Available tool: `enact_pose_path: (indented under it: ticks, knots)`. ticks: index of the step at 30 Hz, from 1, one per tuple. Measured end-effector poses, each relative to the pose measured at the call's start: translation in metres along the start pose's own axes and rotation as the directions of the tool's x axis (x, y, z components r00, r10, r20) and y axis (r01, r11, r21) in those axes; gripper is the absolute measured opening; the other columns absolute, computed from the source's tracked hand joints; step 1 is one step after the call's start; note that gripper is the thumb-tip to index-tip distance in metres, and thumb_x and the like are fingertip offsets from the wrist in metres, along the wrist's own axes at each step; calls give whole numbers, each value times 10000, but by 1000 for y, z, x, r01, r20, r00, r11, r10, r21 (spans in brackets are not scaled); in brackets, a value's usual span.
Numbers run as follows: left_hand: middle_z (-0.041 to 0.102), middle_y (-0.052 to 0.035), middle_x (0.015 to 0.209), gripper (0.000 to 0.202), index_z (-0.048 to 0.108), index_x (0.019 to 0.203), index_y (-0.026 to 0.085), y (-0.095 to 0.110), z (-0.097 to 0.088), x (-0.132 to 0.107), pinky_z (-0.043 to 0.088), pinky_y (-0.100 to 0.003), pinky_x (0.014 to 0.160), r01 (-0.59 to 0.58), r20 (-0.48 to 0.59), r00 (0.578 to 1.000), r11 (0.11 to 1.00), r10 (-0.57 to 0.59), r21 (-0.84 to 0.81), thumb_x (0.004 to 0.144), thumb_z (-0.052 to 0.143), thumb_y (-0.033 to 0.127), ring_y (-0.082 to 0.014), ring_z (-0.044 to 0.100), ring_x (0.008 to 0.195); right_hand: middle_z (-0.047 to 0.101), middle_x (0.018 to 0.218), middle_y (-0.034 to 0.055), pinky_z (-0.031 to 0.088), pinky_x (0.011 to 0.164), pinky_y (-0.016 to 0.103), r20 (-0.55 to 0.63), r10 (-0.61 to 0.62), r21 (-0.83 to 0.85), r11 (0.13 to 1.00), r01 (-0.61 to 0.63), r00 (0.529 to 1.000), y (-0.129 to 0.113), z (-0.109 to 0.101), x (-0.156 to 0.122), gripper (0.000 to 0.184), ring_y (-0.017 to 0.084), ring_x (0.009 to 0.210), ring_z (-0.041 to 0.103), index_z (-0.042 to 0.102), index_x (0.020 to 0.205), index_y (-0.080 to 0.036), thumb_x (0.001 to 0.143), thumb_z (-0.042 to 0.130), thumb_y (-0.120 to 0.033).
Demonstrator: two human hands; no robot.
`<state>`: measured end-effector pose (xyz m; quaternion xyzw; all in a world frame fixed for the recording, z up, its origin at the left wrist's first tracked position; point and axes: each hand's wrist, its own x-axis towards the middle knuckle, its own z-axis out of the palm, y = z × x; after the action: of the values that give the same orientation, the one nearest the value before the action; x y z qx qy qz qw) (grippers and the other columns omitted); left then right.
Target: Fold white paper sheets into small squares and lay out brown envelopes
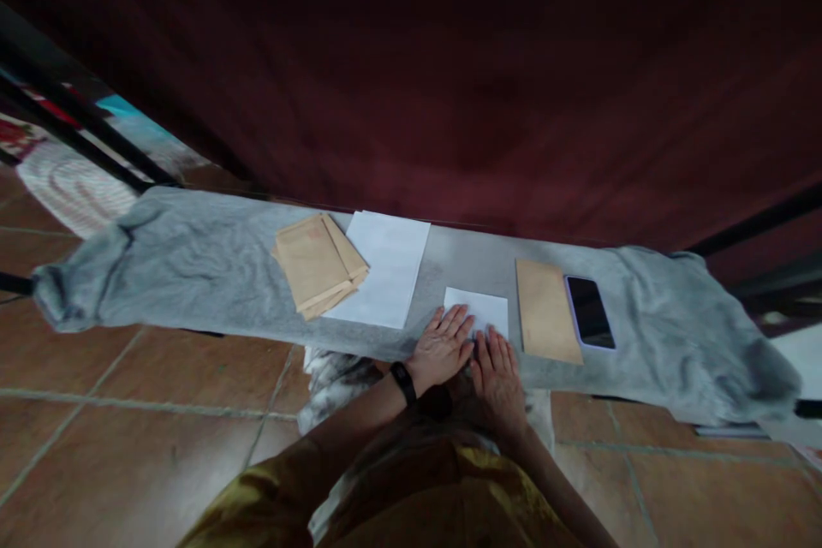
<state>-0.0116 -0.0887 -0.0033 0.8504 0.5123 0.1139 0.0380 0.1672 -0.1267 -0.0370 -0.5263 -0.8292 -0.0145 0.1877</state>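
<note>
A small white paper (486,305), apparently folded, lies on the grey cloth in front of me. My left hand (444,344), with a black band on its wrist, rests flat on the paper's left side. Beside it, my right hand (498,377) lies with outstretched fingers on the paper's near right edge. Both hands cover the lower part of the paper. To the right sits a single brown envelope (547,311). Over to the left, a pile of brown envelopes (317,261) overlaps a stack of larger white sheets (389,270).
A phone (590,312) with a purple edge lies right of the single envelope. The grey cloth (199,261) covers a narrow bench-like surface and is wrinkled at both ends. A dark red curtain (449,103) hangs behind it. Black bars (83,120) stand at the left; tiles cover the floor.
</note>
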Motion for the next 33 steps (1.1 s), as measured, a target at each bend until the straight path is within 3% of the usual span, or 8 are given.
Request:
enact_pose_path:
  ticks: [6,14,19,22,25,29,31,33]
  knots:
    - [345,-159,1596,610,361,1506,87,-17,10,24,235,-478,1223,119,-23,993,991,-118,56,1019,331,453,-246,269,1502,211,1645,156,340,1148,540,-46,2,-32,999,-4,999,0,4,-1,574,321,1477,300,292,1564,-175,1027,391,-351]
    - [410,-159,1561,581,387,1490,88,-28,11,15,293,-470,1199,202,-109,975,977,-194,67,1023,330,428,-263,340,1471,468,1524,136,320,1156,528,-94,74,47,996,-70,993,4,-2,15,484,281,1412,424,444,1486,-190,1040,335,-345]
    - [415,-145,1563,515,438,1448,94,-27,0,13,320,-441,1196,223,-115,969,974,-217,41,1026,340,374,-245,366,1458,304,1618,137,327,1157,517,-88,22,43,999,-19,996,1,2,52,501,289,1481,301,401,1509,-168,1047,308,-338]
    - [415,-110,1569,481,435,1452,167,-50,-17,3,338,-473,1183,302,-224,930,953,-293,9,1019,358,362,-251,358,1461,248,1634,159,326,1146,550,-96,17,-10,1000,-18,995,1,12,60,499,325,1466,324,407,1507,-165,1038,351,-325]
    - [394,-161,1569,525,392,1473,147,-99,-44,-21,341,-508,1164,527,-387,770,847,-507,-63,1011,384,397,-306,331,1467,265,1626,170,343,1129,559,-97,4,-48,999,-9,995,3,21,58,511,338,1444,360,401,1513,-172,1028,392,-334]
    - [445,-287,1479,641,345,1460,62,-173,-82,-67,429,-532,1027,896,-390,292,392,-873,-207,969,498,446,-402,446,1356,274,1620,180,346,1125,551,-85,2,-78,997,-9,996,4,24,55,527,339,1443,366,371,1529,-173,1024,405,-318]
    - [549,-336,1322,699,404,1384,12,-196,-93,-85,473,-545,906,925,-343,212,301,-915,-231,894,621,462,-449,546,1211,271,1621,175,338,1133,541,-72,11,-78,997,-17,997,4,23,56,535,337,1445,364,368,1532,-174,1018,417,-315]
    - [576,-315,1272,717,449,1347,41,-207,-98,-94,470,-542,876,927,-313,210,291,-926,-238,826,700,466,-457,562,1170,280,1619,167,326,1142,539,-65,20,-72,997,-24,998,3,22,57,538,334,1447,362,376,1530,-176,1013,430,-316]
